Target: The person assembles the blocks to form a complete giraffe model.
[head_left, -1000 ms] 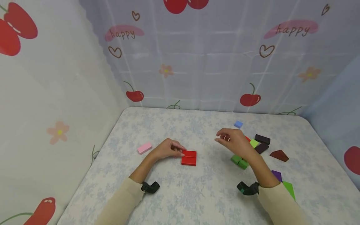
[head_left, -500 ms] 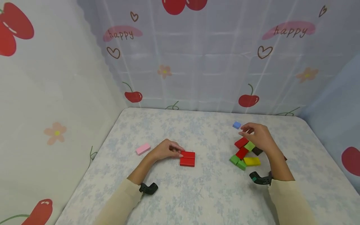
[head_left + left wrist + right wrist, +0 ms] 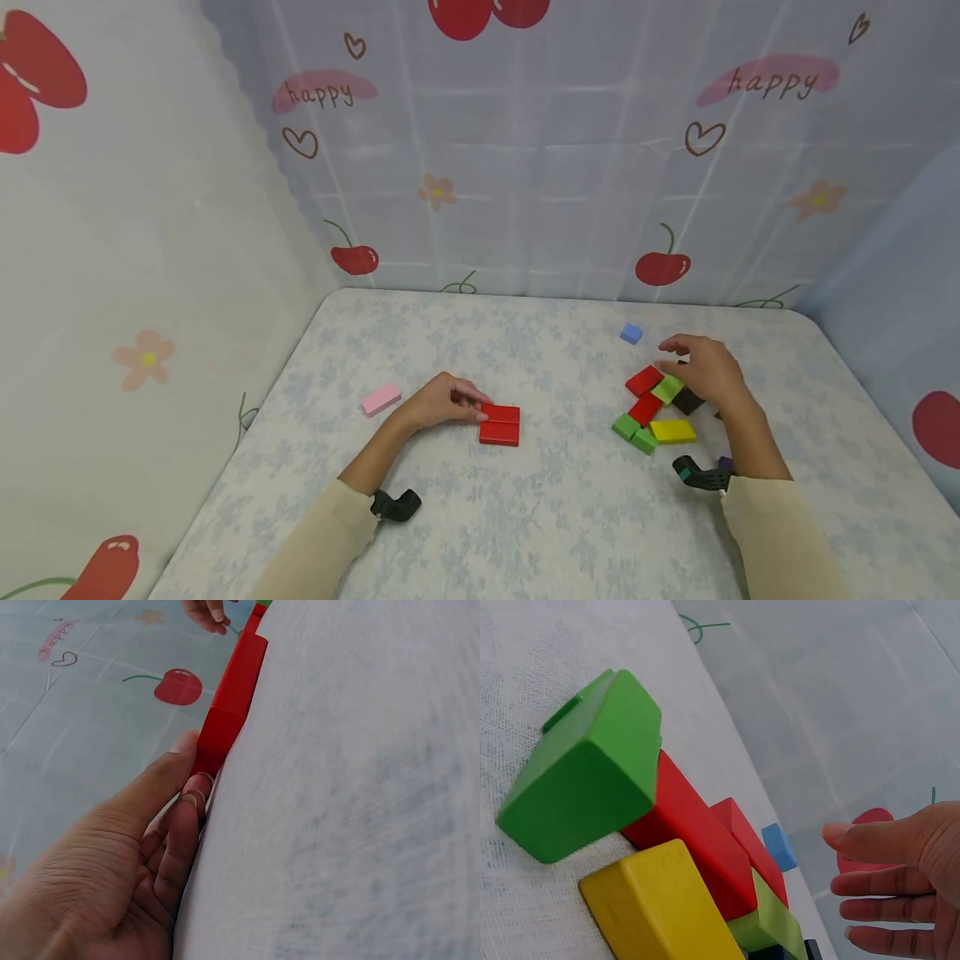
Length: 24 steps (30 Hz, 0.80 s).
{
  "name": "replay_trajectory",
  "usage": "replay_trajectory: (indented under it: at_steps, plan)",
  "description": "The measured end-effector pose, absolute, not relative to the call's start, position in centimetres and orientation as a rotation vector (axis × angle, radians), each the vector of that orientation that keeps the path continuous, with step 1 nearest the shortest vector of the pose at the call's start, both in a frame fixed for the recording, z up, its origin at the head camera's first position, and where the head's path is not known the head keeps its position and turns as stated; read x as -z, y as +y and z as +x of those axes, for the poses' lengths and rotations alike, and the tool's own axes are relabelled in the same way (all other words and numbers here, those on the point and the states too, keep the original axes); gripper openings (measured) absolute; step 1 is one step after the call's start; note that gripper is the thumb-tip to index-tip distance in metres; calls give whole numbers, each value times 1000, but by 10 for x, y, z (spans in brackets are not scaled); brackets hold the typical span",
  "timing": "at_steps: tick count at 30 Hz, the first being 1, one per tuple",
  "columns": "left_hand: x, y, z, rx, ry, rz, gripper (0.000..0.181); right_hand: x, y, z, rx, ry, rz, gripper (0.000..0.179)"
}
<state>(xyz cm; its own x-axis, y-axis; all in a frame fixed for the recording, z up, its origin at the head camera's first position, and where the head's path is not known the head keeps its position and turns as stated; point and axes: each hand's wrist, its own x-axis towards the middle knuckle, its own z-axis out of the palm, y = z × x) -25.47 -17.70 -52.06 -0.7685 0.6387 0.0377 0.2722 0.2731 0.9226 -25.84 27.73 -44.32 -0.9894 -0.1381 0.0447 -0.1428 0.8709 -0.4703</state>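
Note:
Two red blocks lie side by side near the table's middle: a far one (image 3: 504, 413) and a near one (image 3: 498, 434). My left hand (image 3: 442, 400) pinches the left end of the far red block between thumb and fingers. In the left wrist view the thumb (image 3: 169, 769) lies against that end. Over the right edge of a block cluster hovers my right hand (image 3: 708, 367), fingers loosely bent and holding nothing. Beneath and beside it are a light green block (image 3: 666, 389), a black block (image 3: 687, 402), red blocks (image 3: 645, 408), a yellow block (image 3: 672, 431) and green blocks (image 3: 627, 427).
A pink block (image 3: 382, 399) lies left of my left hand. Farther back is a small blue block (image 3: 632, 333). A purple piece (image 3: 725, 463) peeks out beside the right wrist camera (image 3: 701, 475). The patterned table (image 3: 555, 517) meets printed curtains (image 3: 525, 225) at its back.
My right hand has moved right, from left of the cluster to above its right side, uncovering the red and yellow blocks. My left hand stays on the red block.

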Motion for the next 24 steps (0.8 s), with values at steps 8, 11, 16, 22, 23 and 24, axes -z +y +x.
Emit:
replay_trajectory:
  at_steps: [8,11,16,22,23,24]
  plan:
    - [521,-178,-254,-1506,2200,829,21,449,268,-264,-763,-3202,296,43]
    - [520,-177,-254,-1510,2193,842,21,452,269,-265,-758,-3232,298,43]
    - [521,-177,-254,-1506,2193,853,21,457,266,-263,-752,-3220,290,41]
    - [522,-177,-255,-1496,2204,843,21,459,257,-262,-737,-3196,262,41]
    - [521,-177,-255,-1495,2205,839,21,459,255,-262,-738,-3192,265,41]
    - [521,-177,-255,-1493,2207,837,21,458,253,-262,-740,-3189,271,41]
